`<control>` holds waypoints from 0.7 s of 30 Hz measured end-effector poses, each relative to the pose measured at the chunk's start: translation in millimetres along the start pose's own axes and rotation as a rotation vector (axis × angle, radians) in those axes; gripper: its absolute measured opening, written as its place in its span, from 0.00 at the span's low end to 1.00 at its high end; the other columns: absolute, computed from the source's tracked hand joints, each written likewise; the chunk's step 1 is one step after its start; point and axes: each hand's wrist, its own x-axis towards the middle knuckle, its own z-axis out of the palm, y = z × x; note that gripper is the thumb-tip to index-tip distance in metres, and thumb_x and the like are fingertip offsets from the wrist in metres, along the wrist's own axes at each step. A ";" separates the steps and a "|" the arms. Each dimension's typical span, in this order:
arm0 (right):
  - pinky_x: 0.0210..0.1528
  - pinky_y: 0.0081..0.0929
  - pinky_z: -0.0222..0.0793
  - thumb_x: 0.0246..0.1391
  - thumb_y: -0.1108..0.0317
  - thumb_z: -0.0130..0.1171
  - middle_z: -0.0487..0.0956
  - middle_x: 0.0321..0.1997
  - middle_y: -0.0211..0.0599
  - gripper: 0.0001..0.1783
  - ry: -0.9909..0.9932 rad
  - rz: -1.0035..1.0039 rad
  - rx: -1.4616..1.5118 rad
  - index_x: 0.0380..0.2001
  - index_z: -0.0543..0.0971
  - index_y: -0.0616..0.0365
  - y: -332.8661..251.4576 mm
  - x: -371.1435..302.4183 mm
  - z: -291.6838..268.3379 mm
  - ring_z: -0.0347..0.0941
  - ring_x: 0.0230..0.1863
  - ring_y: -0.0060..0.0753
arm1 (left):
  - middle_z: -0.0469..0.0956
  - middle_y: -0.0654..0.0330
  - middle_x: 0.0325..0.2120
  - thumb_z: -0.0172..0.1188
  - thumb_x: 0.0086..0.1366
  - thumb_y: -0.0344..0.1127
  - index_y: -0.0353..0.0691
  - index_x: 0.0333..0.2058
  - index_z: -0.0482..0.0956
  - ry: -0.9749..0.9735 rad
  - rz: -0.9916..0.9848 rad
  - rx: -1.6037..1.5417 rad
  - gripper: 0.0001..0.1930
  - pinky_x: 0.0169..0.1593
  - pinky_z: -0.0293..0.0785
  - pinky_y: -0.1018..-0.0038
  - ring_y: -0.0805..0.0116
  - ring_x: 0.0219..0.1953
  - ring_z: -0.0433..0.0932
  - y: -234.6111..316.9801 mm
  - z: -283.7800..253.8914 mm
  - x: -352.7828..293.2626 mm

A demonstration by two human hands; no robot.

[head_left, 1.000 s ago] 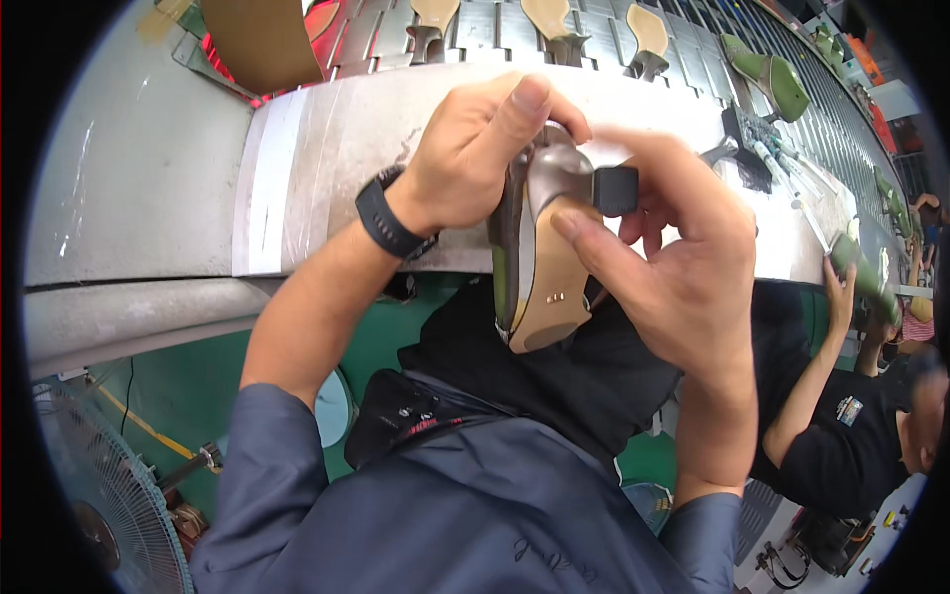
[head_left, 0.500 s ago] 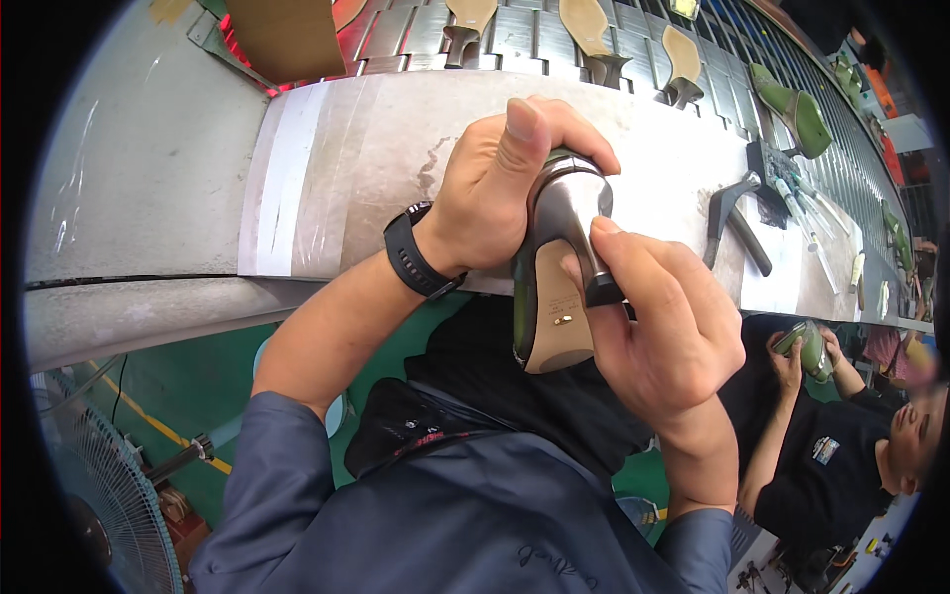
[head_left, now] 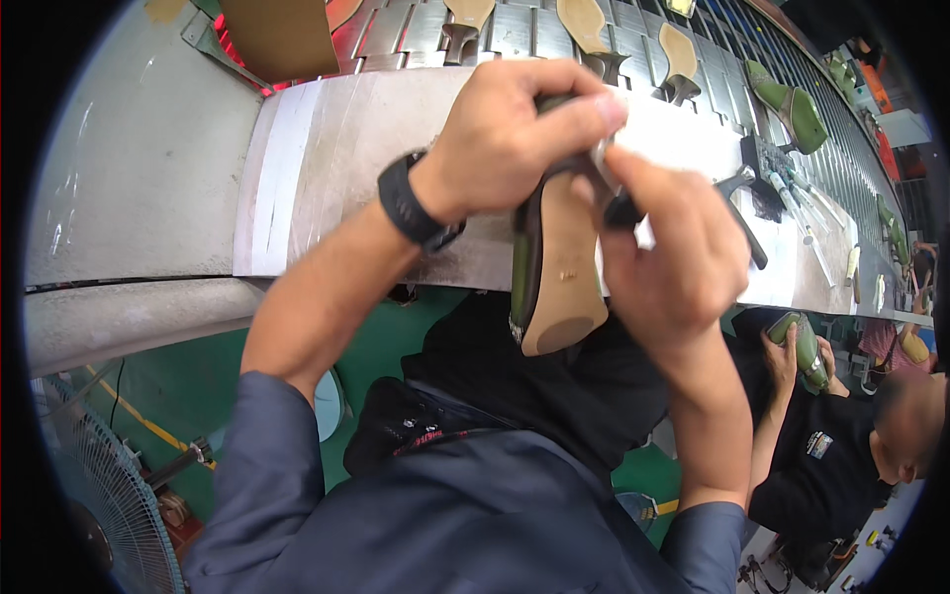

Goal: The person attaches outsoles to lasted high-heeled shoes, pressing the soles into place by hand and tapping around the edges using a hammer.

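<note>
A green high-heeled shoe (head_left: 566,262) is held sole up over the bench's front edge, its tan sole facing me and its toe end pointing toward my body. My left hand (head_left: 515,139), with a black watch on the wrist, is closed around the back of the shoe; its thumb lies across the heel. My right hand (head_left: 683,252) grips the heel by its dark tip (head_left: 621,210), index finger near the left thumb. Both hands are slightly blurred, and they hide most of the heel.
On the bench (head_left: 346,198) to the right lie a hammer (head_left: 749,223), a black brush (head_left: 764,163) and several syringe-like tubes (head_left: 804,213). Several shoes with tan soles (head_left: 680,54) rest on the metal conveyor (head_left: 524,45). A co-worker holds a green shoe (head_left: 809,356) at right; a fan (head_left: 109,485) stands at left.
My left thumb has swung down from upright onto the heel, covering its silver-grey surface. The shoe has shifted slightly upward; my right hand remains at the heel.
</note>
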 end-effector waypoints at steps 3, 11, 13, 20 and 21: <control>0.29 0.26 0.73 0.46 0.75 0.74 0.82 0.29 0.34 0.15 -0.051 0.382 0.087 0.39 0.84 0.60 15.9 0.4 7.4 0.78 0.26 0.33 | 0.84 0.63 0.29 0.62 0.72 0.44 0.30 0.39 0.86 0.012 -0.021 0.132 0.18 0.38 0.75 0.81 0.80 0.32 0.79 -18.9 1.6 32.1; 0.27 0.18 0.68 0.58 0.56 0.71 0.79 0.23 0.28 0.18 -0.465 1.195 0.698 0.31 0.84 0.63 36.3 -12.3 -9.6 0.73 0.24 0.17 | 0.84 0.57 0.25 0.63 0.70 0.44 0.29 0.35 0.87 0.074 -0.109 0.102 0.19 0.35 0.75 0.73 0.75 0.29 0.78 -20.4 19.3 37.3; 0.26 0.18 0.68 0.57 0.47 0.69 0.77 0.21 0.28 0.24 -0.549 1.202 0.677 0.28 0.83 0.61 37.7 -7.6 -9.4 0.72 0.21 0.18 | 0.84 0.57 0.24 0.63 0.70 0.44 0.28 0.34 0.86 0.076 -0.096 0.080 0.19 0.34 0.75 0.73 0.75 0.28 0.78 -22.6 20.7 37.6; 0.23 0.18 0.67 0.54 0.49 0.72 0.73 0.18 0.23 0.21 -0.548 1.095 0.558 0.27 0.83 0.58 40.6 1.8 3.2 0.70 0.20 0.15 | 0.83 0.56 0.23 0.62 0.70 0.43 0.28 0.33 0.85 0.045 -0.033 0.002 0.19 0.33 0.75 0.73 0.75 0.27 0.78 -22.4 20.1 35.2; 0.21 0.18 0.62 0.54 0.52 0.74 0.72 0.18 0.21 0.19 -0.506 1.077 0.552 0.28 0.82 0.58 38.9 0.0 5.4 0.67 0.20 0.13 | 0.83 0.56 0.23 0.62 0.70 0.43 0.28 0.33 0.85 0.047 -0.037 -0.003 0.19 0.33 0.75 0.73 0.75 0.27 0.78 -23.0 20.5 35.9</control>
